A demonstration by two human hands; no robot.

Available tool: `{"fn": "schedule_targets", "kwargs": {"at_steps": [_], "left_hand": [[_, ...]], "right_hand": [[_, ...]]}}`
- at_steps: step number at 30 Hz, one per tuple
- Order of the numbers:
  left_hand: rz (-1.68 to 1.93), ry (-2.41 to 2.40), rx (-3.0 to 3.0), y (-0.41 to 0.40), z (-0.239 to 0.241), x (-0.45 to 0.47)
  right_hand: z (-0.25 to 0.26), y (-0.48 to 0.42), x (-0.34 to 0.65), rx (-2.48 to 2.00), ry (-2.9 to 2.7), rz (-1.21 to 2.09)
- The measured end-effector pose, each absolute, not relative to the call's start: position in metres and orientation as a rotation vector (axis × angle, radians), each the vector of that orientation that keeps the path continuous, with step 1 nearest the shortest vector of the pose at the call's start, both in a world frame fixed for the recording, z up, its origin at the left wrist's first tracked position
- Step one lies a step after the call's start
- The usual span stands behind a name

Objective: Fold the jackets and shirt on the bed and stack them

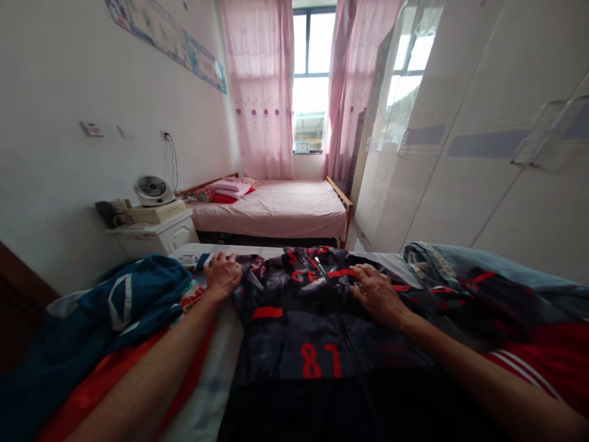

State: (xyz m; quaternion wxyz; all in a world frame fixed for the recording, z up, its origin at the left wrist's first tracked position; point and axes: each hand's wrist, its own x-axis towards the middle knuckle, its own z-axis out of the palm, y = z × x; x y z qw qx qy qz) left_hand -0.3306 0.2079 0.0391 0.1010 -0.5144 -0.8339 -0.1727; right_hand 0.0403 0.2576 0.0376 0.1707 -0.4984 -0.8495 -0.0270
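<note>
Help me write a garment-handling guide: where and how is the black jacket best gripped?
Probably the far, upper edge, from above, gripping either side of the zip: the black jacket lies spread front up, the zip splitting it lengthwise, so two-sided support should limit sagging.

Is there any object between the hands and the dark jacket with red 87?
Nothing visible: the right hand rests on the dark jacket beside its zipper; the left hand is at the jacket's edge. The blue garment lies farther left.

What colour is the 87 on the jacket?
The 87 is red, best seen in the head view.
</note>
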Motion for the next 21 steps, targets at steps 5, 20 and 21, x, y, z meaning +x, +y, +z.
{"fn": "schedule_targets", "kwargs": {"at_steps": [5, 20, 21], "left_hand": [[-0.613, -2.562, -1.602, 0.190, 0.040, -0.351], [-1.344, -1.902, -1.150, 0.116, 0.134, -0.341], [-1.360, -1.823, -1.216, 0.104, 0.131, -0.324]], "right_hand": [[0.042, 0.161, 0.005, -1.020, -2.604, 0.267], [0.008, 0.104, -0.008, -0.893, -2.831, 0.488], [0.008, 0.103, -0.008, -0.887, -2.823, 0.490]]}}
